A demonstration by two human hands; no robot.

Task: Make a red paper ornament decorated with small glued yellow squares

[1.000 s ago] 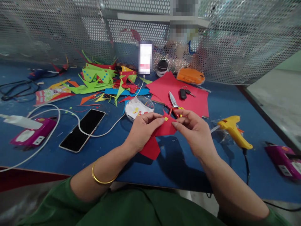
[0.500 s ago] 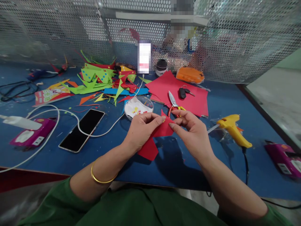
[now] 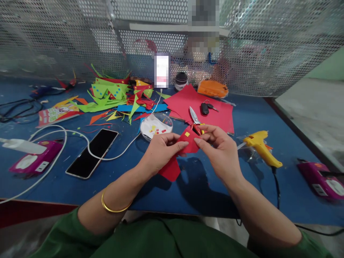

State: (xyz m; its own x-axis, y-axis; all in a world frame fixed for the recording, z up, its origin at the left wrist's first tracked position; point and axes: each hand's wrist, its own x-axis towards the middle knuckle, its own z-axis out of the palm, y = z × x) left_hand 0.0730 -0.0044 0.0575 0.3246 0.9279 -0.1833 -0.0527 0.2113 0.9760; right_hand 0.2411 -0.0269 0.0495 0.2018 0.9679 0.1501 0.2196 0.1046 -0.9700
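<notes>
Between my two hands is a cut piece of red paper (image 3: pixel 172 170), with a small yellow square (image 3: pixel 187 134) on its upper part. My left hand (image 3: pixel 165 148) pinches it from the left, thumb on top. On the other side, my right hand (image 3: pixel 216 145) grips the right edge between thumb and fingers. Just beyond them lies a pair of scissors (image 3: pixel 194 116), its handles partly hidden by my right hand. A clear round dish (image 3: pixel 143 130) lined with white paper holds small yellow and red bits, close to my left fingers.
Red sheets (image 3: pixel 177 100) with car keys (image 3: pixel 204 109) on them lie behind. Green and coloured paper cutouts (image 3: pixel 107 89) are heaped at the back left. A black phone (image 3: pixel 92 154) and white cable are at left, a yellow glue gun (image 3: pixel 260 145) at right. Perforated metal (image 3: pixel 80 36) stands behind.
My left thumb has drawn back, and the yellow square now shows fully on the red paper, whose upper part has turned flatter toward me. The view has shifted slightly.
</notes>
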